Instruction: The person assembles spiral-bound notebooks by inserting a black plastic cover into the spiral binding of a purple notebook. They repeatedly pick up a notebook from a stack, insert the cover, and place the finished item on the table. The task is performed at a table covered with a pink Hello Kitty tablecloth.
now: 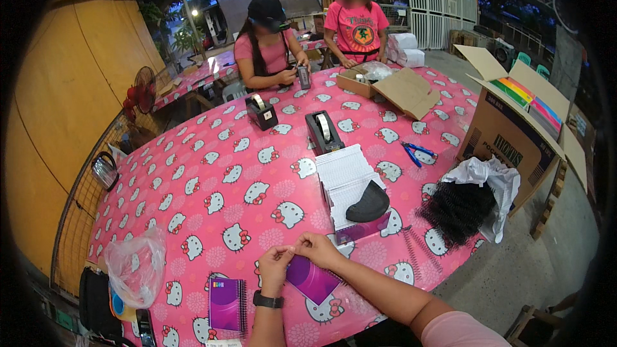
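Observation:
At the near side of the table, my left hand (276,265) and my right hand (318,250) meet at the upper corner of a purple notebook (315,281). Both hands are closed in a pinch, fingertips nearly touching; any small part between them is hidden. A black watch circles my left wrist. Left of it lies another purple spiral notebook (225,304) with a black coil along its right side. Just beyond my hands stands a stack of white-edged notebooks (347,173), with a black rounded piece (367,202) resting on it. Loose black coils (421,250) lie to the right.
A heap of black coils (459,209) sits in white wrapping beside a large open carton (511,141). Blue-handled pliers (418,153), two tape dispensers (324,132) and an open box (360,82) lie farther off. A plastic bag (136,266) is at left. Two people stand or sit across the table.

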The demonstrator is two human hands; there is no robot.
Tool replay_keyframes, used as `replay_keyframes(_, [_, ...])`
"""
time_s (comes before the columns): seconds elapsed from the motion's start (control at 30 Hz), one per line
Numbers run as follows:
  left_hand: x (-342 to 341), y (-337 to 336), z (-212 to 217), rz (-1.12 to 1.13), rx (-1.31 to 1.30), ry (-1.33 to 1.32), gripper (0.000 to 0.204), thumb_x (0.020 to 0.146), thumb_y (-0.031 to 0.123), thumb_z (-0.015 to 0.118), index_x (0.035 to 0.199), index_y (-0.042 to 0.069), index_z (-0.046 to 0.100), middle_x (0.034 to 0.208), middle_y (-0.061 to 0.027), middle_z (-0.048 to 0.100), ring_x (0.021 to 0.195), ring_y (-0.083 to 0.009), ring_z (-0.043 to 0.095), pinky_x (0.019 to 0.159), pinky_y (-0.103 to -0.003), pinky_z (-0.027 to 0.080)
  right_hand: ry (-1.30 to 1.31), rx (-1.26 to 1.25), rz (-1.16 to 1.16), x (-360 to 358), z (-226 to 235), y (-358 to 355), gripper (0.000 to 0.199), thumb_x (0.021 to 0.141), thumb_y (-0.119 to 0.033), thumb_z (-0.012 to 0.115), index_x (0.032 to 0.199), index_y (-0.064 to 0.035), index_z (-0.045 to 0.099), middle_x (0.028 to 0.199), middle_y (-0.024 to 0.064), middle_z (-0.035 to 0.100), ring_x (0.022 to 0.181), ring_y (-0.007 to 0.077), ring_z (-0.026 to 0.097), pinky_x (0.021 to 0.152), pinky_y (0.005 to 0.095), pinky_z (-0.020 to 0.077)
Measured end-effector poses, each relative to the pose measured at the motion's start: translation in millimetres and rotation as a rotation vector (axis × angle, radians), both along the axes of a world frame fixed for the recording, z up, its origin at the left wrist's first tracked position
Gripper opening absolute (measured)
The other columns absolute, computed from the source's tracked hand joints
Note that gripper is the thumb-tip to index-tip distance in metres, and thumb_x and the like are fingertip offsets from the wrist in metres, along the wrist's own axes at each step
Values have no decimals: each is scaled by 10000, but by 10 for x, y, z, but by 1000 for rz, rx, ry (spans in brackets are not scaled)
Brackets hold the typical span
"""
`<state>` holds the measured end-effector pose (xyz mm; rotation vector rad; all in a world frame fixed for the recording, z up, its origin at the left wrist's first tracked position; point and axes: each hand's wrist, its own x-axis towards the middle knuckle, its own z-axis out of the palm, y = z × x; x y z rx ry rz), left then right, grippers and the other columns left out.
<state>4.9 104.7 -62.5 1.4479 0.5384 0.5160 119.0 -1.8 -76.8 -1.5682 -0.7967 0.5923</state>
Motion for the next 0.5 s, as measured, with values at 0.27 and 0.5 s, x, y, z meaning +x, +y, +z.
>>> replay_keyframes(0.27, [19,-51,-8,-2,-21,-24,123,845,51,658,949,0,615,850,-25,638,753,-82,581,680,-206,461,-101,-30,-42,-30,75,-47,281,892,-265,615,819,6,613,633,26,535,631,85,477,582,277,419])
replay_keyframes(0.5, [10,61,-120,-67,-16,-36,142,859,75,640,984,24,594,867,-13,624,766,-76,559,687,-199,438,-118,-40,75,13,139,-31,312,920,-289,574,837,11,603,666,51,563,629,104,495,569,292,418])
